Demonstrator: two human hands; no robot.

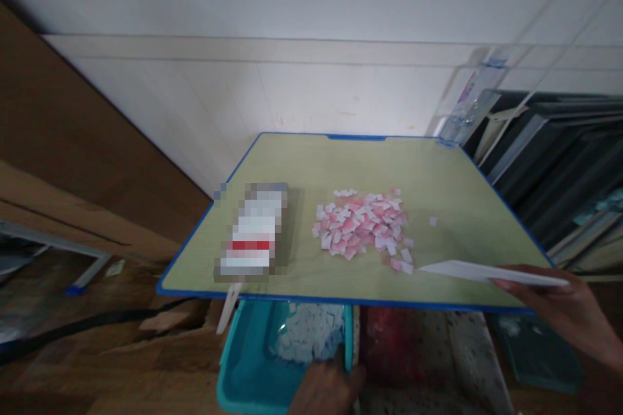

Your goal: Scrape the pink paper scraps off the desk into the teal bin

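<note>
My right hand (559,301) pinches a thin white card (467,270), seen nearly edge-on, over the right front of the small table. The card's tip points left at a pile of small pink-and-white paper pieces (363,224). Two or so loose pieces lie nearest that tip. Below the table's front edge, my left hand (327,389) is closed on the right rim of a teal plastic basin (253,363). Inside the basin lies a heap of small whitish paper pieces (311,331). The left fingertips are partly hidden behind the rim.
The folding table (302,162) has a blue edge and stands against a white wall. A blurred-out, phone-like device (253,227) lies on its left side, a pale strip (228,308) below it. A clear bottle (467,104) stands at the back right corner. Dark panels (559,136) lean at right.
</note>
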